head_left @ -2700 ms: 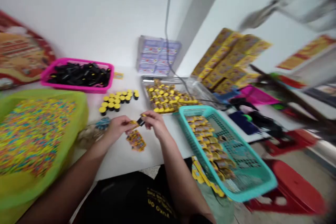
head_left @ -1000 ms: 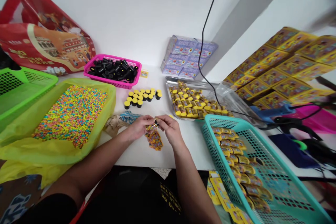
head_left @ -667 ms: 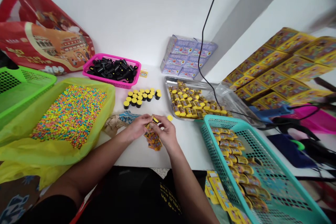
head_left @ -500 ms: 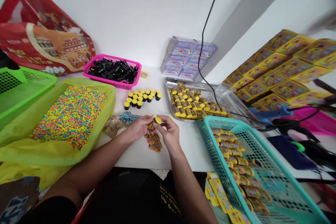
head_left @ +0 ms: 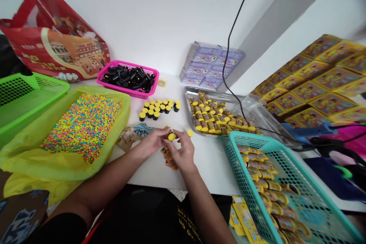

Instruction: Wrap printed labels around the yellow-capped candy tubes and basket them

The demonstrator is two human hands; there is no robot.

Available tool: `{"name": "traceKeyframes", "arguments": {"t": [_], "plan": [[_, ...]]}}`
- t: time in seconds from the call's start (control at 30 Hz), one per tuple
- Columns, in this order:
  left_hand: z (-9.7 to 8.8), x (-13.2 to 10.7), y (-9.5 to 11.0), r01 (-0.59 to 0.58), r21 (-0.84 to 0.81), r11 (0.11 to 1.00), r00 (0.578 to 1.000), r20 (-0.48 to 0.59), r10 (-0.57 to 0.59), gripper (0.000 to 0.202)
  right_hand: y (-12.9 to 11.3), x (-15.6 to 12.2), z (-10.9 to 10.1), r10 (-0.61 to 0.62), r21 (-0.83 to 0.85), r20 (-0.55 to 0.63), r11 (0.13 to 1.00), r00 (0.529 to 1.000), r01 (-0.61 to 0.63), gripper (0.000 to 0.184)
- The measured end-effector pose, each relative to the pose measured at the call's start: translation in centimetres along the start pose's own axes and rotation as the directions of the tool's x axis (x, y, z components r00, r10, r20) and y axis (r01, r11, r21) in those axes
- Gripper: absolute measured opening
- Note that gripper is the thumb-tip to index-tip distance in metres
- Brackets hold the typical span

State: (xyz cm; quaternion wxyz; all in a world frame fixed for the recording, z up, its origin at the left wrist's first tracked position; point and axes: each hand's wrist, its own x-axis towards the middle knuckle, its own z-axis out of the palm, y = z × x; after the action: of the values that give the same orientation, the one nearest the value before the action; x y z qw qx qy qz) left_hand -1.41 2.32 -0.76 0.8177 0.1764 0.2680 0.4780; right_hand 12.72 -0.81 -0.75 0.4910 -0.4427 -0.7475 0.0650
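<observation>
Between both hands, above the white table, is a small canister with a yellow lid. My left hand grips it from the left, fingers closed. My right hand closes on its right side, thumb and fingers at the lid end. Beneath the hands lies a small stack of printed labels. A loose yellow disc rests just right of my right hand. Beyond the hands stand several black canisters with yellow tops, grouped closely together.
On the left, a yellow-lined tray holds colourful candies beside a green basket. A pink basket has black canisters. To the right are a metal tray and a turquoise basket with labelled canisters. A black cable hangs over the tray.
The view has shifted slightly, moving the table contents rightward. The canister's yellow lid has turned more toward the camera. The yellow disc beside my right hand is now more exposed.
</observation>
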Motion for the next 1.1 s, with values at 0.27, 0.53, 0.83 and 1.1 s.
{"name": "traceKeyframes", "arguments": {"t": [0.27,0.53,0.83,1.1], "plan": [[0.2,-0.2,0.2,0.047,-0.097,0.994,0.997,-0.049,-0.052,0.011,0.5,-0.3,0.6,0.034,-0.008,-0.022,0.999,0.999,-0.034,0.022],[0.5,-0.2,0.1,0.047,-0.118,0.992,0.995,-0.079,-0.057,0.006,1.1,-0.7,1.1,0.073,0.062,-0.043,0.996,0.996,-0.070,0.029],[0.4,-0.4,-0.1,0.093,-0.029,0.995,0.993,-0.077,-0.095,0.011,1.6,-0.9,0.9,-0.038,-0.016,-0.089,0.999,0.995,0.037,0.029],[0.5,-0.5,-0.8,0.051,0.041,0.998,0.991,-0.127,-0.045,0.015,2.0,-0.9,0.5,-0.044,0.020,-0.070,0.999,0.997,0.045,0.023]]}}
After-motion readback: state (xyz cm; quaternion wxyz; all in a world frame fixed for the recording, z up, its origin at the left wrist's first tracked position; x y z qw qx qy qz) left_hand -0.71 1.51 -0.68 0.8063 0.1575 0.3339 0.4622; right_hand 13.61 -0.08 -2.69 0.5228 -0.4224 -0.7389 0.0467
